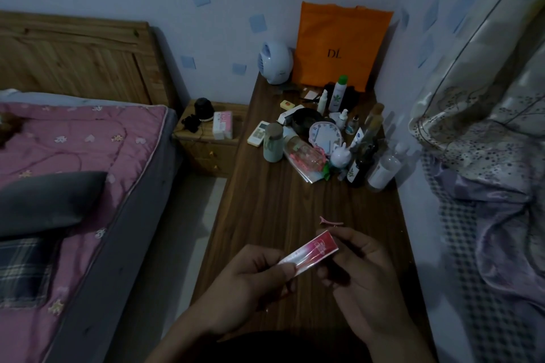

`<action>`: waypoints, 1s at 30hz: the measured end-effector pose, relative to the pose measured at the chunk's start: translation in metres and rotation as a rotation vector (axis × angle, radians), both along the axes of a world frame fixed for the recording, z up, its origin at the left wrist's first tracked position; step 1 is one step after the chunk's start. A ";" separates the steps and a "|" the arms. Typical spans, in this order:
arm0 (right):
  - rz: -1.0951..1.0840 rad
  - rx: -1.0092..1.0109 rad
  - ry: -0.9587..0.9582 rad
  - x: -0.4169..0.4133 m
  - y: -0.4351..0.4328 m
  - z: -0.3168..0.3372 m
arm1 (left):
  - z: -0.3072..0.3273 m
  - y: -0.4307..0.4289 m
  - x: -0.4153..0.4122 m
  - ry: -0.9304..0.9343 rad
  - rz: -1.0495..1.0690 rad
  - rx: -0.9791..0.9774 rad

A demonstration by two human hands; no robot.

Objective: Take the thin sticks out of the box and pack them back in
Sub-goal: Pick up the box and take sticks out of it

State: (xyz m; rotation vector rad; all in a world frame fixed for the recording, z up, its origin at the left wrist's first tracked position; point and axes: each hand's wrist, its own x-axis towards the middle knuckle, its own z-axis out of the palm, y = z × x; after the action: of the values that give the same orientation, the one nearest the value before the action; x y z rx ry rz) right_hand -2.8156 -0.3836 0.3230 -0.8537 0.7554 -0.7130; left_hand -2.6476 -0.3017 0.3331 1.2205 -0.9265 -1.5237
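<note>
Pink box point(309, 252) held in both hands over the near end of the desk point(265, 200); it looks unopened.
The left hand point(250, 283) has its grip pinched on the box's near-left end, and the right hand point(362, 271) has its grip curled round the far-right end. No sticks show. Risks: in the dim light a hard tug could tear the flap; a tilted open end may spill the sticks, which could roll off the desk's left edge or end up against the pink hair clip point(330, 221) just beyond; too tight a pinch could crush the box.
</note>
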 end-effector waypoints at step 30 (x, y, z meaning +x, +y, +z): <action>0.153 0.041 0.037 -0.012 -0.027 -0.001 | -0.032 0.002 0.008 -0.351 -0.013 -0.209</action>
State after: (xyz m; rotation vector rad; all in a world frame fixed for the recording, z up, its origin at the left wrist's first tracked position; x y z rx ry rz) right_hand -2.8272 -0.4105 0.3223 -0.8792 0.7270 -0.5453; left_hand -2.6392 -0.2993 0.3009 1.3518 -1.2903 -1.2058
